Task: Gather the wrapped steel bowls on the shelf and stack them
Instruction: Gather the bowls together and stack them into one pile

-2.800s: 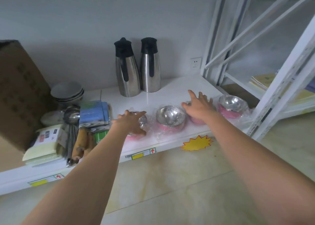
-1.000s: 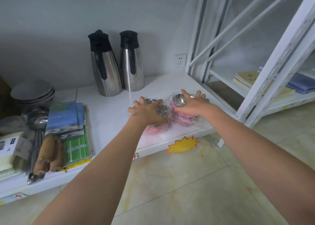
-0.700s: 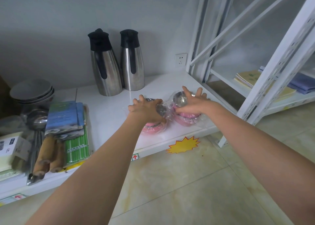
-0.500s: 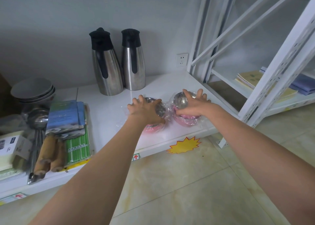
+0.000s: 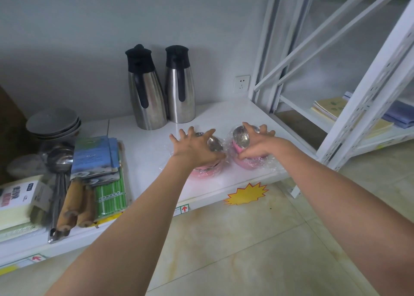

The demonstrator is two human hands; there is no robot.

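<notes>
Near the shelf's (image 5: 224, 184) front edge, the left hand (image 5: 195, 149) spreads its fingers over one wrapped steel bowl (image 5: 207, 169). Just beside it, the right hand (image 5: 257, 146) grips a second wrapped bowl (image 5: 240, 138), tilted. Behind stand two steel flasks (image 5: 146, 94).

The left hand (image 5: 194, 149) covers most of the left wrapped bowl (image 5: 207, 169). How many bowls sit in each bundle cannot be told. The white box (image 5: 15, 197) is cut off at the left edge.
</notes>
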